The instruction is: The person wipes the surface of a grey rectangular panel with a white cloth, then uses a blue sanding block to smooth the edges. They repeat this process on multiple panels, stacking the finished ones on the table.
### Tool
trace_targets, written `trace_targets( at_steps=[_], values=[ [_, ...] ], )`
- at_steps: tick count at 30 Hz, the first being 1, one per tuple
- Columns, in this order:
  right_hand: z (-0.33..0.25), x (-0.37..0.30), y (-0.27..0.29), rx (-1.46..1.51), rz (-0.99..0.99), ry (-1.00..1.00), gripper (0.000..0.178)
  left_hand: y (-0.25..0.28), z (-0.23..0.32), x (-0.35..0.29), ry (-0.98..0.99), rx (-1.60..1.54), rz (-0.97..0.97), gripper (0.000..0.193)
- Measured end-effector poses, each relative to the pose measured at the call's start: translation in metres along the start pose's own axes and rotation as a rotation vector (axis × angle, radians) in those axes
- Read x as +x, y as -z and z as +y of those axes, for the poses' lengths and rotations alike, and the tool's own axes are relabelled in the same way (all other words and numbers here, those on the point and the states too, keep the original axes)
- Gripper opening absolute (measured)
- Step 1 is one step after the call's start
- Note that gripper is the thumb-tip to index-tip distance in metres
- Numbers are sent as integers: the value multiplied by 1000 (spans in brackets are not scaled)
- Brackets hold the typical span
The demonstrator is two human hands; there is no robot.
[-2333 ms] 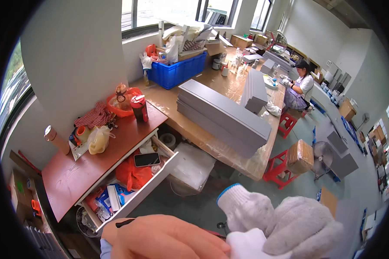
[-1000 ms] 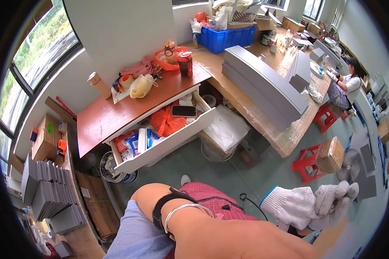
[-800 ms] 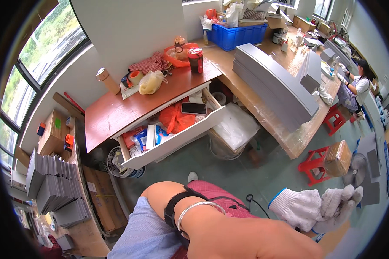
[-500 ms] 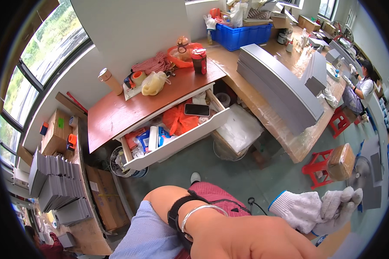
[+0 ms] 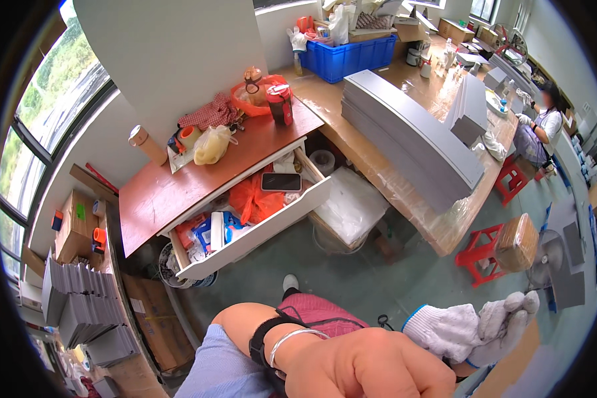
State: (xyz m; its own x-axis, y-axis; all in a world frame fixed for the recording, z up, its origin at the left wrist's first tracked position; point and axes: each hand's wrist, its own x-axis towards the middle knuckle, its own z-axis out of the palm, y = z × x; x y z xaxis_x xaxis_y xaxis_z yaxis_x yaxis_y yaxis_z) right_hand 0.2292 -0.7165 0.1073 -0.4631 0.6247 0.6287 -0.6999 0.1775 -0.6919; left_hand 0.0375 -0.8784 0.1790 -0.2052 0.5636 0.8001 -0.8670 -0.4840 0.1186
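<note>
My left hand (image 5: 368,365) is bare and sits at the lower edge as a closed fist with its back toward me. A silver bangle and a black strap (image 5: 272,341) circle its wrist, above a blue sleeve. My right hand (image 5: 474,328) wears a white knit glove with a blue-trimmed cuff. Its fingers are curled, with nothing visible in them. The glove's cuff lies right beside my left knuckles, and whether they touch is hidden. Below both hands are my pink-clad leg (image 5: 315,312) and the green floor.
A red-brown desk (image 5: 159,199) with an open white drawer (image 5: 259,232) full of oddments and a phone (image 5: 281,182) stands ahead. A long bench (image 5: 444,229) carries stacked grey panels (image 5: 411,136) and a blue crate (image 5: 355,56). Red stools (image 5: 484,249), a seated person (image 5: 540,126) and grey stacks (image 5: 79,305) surround me.
The view has swung left and downward, bringing the desk and drawer toward the middle. My gloved right hand moved from beside the left out to the right. The left arm now lies across the bottom.
</note>
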Motion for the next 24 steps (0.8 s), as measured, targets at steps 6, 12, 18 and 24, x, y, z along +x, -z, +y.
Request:
trace_targets(
  at_steps=[6, 12, 18, 24],
  values=[
    [5, -6, 12, -44, 117, -17, 33, 0, 0, 2, 7, 79, 49, 41],
    [11, -3, 9, -8, 201, -26, 27, 2, -5, 6, -48, 122, 69, 46],
    [17, -5, 11, -62, 184, -60, 29, 25, 1, 11, -95, 308, -91, 41],
    [14, -6, 5, -36, 350, -93, 29, 22, 23, 15, -106, 491, -116, 31]
  ],
)
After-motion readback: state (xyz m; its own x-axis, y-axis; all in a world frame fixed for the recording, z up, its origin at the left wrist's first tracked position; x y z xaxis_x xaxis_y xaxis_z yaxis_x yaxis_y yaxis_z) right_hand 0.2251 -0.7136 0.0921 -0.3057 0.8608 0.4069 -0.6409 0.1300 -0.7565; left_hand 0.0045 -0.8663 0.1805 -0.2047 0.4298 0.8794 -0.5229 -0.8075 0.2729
